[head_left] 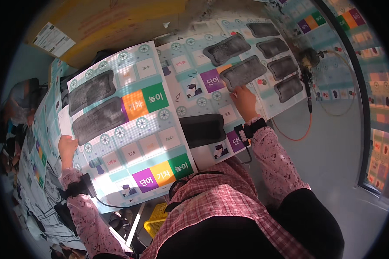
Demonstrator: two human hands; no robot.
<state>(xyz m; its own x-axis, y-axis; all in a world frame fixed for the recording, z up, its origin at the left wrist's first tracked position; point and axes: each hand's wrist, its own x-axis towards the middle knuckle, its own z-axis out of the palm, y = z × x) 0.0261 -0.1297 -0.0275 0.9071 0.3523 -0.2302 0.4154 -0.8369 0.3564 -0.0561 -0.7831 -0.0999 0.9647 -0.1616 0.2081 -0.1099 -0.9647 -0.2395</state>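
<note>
Hands on printed sheets

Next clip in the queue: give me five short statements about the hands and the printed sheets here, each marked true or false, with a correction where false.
1. The right hand rests on a dark grey pad on the far printed sheet. True.
2. The left hand holds a pair of scissors. False: it grips the left edge of the near printed sheet, with no tool visible.
3. Both wrists carry a dark strap. True.
4. An orange cable lies on the floor to the right of the sheets. True.
5. The near sheet carries no dark pads. False: two dark grey pads sit on its upper left part.
</note>
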